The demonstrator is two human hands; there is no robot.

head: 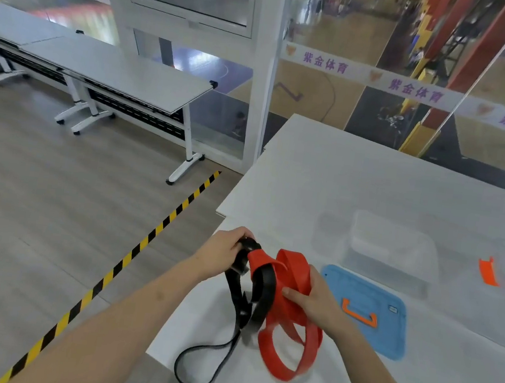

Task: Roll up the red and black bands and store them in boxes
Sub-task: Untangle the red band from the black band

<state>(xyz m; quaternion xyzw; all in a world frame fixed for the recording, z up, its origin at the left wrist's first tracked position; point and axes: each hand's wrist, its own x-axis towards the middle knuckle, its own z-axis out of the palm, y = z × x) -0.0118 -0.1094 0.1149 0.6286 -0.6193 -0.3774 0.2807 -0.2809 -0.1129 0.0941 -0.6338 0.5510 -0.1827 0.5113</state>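
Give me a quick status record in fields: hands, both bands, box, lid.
left hand: grips the black band near its top
right hand: holds the red band
bands: tangled together, unrolled, trailing onto the table
clear box: open, beyond the hands, no band inside
blue lid: flat on the table, right of the hands

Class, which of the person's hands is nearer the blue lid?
Right. The right hand, holding the red band, is just beside the blue lid; the left hand grips the black band farther away.
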